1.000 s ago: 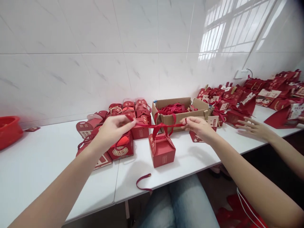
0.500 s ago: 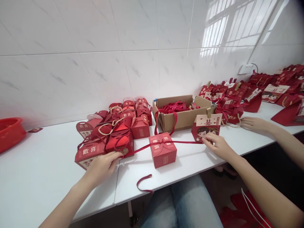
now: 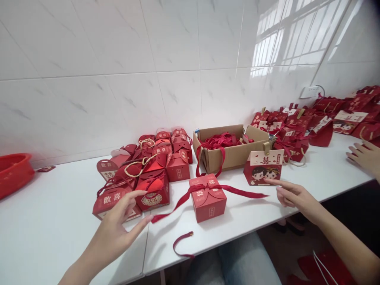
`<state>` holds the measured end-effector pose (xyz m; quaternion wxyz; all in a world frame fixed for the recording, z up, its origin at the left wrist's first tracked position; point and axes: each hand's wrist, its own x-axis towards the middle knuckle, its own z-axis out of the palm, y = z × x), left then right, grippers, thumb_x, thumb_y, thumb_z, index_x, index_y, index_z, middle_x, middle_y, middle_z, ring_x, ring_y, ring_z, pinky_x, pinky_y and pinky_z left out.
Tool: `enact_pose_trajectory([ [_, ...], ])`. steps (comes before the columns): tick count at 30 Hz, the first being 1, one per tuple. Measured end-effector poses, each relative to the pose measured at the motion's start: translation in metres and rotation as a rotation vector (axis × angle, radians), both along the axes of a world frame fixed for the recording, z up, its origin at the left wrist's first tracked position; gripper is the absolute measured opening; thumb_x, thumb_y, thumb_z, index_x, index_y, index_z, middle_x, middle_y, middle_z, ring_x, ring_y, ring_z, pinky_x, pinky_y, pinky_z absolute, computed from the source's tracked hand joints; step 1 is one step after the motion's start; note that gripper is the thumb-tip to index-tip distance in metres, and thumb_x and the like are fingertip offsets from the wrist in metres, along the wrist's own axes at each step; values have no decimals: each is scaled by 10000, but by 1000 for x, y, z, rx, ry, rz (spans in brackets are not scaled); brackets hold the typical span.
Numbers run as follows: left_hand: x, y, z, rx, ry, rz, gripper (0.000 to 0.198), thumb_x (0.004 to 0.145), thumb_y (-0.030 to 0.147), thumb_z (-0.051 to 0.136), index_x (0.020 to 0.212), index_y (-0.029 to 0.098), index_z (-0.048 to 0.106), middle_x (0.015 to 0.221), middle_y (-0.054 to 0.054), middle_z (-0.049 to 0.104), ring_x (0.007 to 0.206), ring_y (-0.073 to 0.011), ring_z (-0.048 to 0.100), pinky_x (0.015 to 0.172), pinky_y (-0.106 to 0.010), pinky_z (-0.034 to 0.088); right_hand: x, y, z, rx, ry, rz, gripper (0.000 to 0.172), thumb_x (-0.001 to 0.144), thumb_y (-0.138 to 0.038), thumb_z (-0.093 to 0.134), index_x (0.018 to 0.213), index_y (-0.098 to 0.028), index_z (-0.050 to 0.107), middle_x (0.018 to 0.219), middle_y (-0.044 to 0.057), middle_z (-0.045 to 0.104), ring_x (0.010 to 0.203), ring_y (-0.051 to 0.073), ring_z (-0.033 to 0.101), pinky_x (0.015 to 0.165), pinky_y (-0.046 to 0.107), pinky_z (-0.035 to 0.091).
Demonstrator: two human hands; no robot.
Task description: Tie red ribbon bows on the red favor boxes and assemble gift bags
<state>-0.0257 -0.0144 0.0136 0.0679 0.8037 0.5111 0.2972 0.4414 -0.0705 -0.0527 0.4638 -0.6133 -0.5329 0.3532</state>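
Observation:
A small red gift box [image 3: 209, 206] sits near the table's front edge, with a dark red ribbon [image 3: 237, 190] knotted across its top. The ribbon's two loose ends stretch out to the left and right. My left hand [image 3: 117, 227] is open beside the left end, thumb and forefinger apart, the thumb close to the ribbon's tip. Just past the right end, my right hand [image 3: 297, 198] is open and holds nothing. Its forefinger points toward a red box with a cartoon couple [image 3: 265, 172]. A short dark red strap [image 3: 179, 243] lies in front of the gift box.
Several red gift boxes [image 3: 179, 166] are grouped at the left. Behind stands a cardboard box [image 3: 234, 158] full of red ribbons. More decorated boxes [image 3: 320, 132] line the right side. A red basin [image 3: 14, 170] is far left. Another person's hand [image 3: 366, 156] reaches in at right.
Both my hands have let go of the ribbon ends and moved apart from them. The ribbon, pulled straight before, now hangs slack. The other person's hand has shifted right, off the boxes.

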Motion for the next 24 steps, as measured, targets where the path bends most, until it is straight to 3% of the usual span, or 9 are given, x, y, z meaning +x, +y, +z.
enact_pose_trajectory([
  [2,10,-1,9,6,-58,-31,311,791,447,572,1001,220,538,704,14,479,603,-139,484,542,-230,421,-10,3,14,68,-138,-39,463,795,-534,556,1055,-169,675,605,25,559,525,122,440,509,264,386],
  [4,30,3,13,-85,-83,-100,229,828,433,529,816,205,549,757,-4,530,633,-134,507,543,-227,415,-31,12,30,161,-222,51,403,799,-532,546,869,-167,703,854,91,660,664,157,550,621,285,464],
  [5,42,7,13,-168,-80,-147,248,848,431,498,772,199,545,760,-8,551,648,-137,525,556,-231,422,-44,19,37,187,-285,138,379,807,-513,544,816,-165,695,871,98,664,745,181,580,678,289,473],
  [7,70,17,9,-256,-72,-196,244,865,423,471,827,197,554,781,-12,584,667,-144,545,584,-247,433,-71,35,47,215,-393,228,344,836,-473,515,837,-175,685,901,89,659,815,190,593,709,284,467],
  [8,84,23,7,-218,-96,-183,235,866,414,473,876,195,558,809,-18,594,687,-150,552,605,-260,438,-83,43,51,196,-414,246,329,839,-459,515,931,-188,677,979,83,655,867,192,595,711,276,465],
  [10,106,33,1,-116,-132,-202,225,859,391,492,890,185,576,865,-36,591,769,-167,562,665,-282,444,-101,57,57,115,-415,290,336,831,-469,524,918,-179,669,968,75,661,844,180,596,694,265,455],
  [15,127,42,-5,-120,-80,-375,134,822,290,554,871,205,645,895,-28,574,836,-163,559,777,-299,454,-102,68,63,-123,-158,594,367,783,-488,593,734,-124,609,641,17,588,570,97,511,523,211,379],
  [20,127,42,-5,-138,-28,-466,161,858,252,501,918,193,638,941,-52,574,950,-203,526,871,-363,422,-78,58,54,-234,35,702,283,733,-390,692,788,-115,650,642,10,611,567,86,529,544,207,401],
  [24,125,45,-3,-161,-13,-526,158,859,249,508,930,198,640,958,-52,571,950,-192,526,877,-346,425,-76,53,51,-119,308,700,222,741,-326,703,839,-126,692,738,35,652,666,105,574,644,234,449],
])
